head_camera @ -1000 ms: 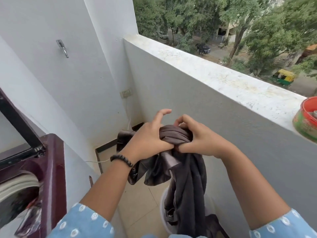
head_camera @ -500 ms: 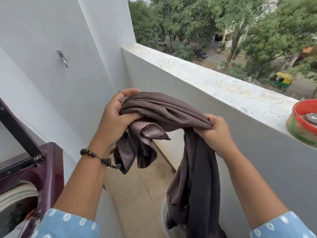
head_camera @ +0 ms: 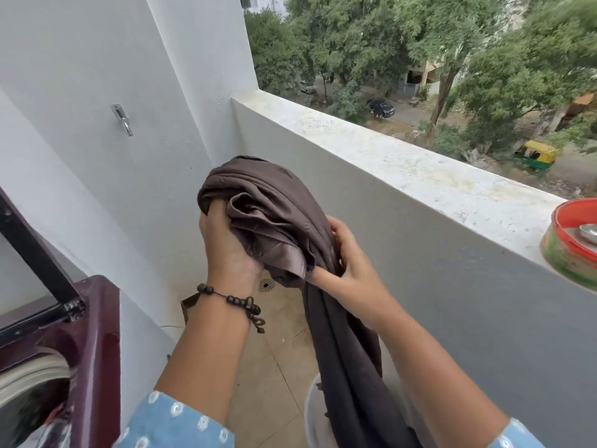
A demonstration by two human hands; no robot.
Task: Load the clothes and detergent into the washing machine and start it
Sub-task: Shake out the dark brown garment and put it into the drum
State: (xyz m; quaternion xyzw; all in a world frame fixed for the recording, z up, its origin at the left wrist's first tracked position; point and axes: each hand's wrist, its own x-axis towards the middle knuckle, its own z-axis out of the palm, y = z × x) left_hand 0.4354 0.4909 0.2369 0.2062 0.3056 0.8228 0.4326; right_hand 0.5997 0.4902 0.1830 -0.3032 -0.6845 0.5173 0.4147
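Left hand (head_camera: 231, 250) grips bunched top of dark brown silky garment (head_camera: 274, 218), right hand (head_camera: 347, 273) pinches it w/ tail hanging into white bucket (head_camera: 311, 412) — open maroon top-load washing machine (head_camera: 93, 344) lies lower left, nearer left hand

A white wall (head_camera: 80, 101) filled the view from nine to twelve o'clock, with a metal hook (head_camera: 122, 119) fixed to it at eleven. A parapet (head_camera: 403, 176) ran from centre toward three o'clock, its top stained. Beige floor tiles (head_camera: 268, 376) with a small drain (head_camera: 266, 285) lay at six. Beyond, at one o'clock, stood trees (head_camera: 355, 43) in soft daylight.
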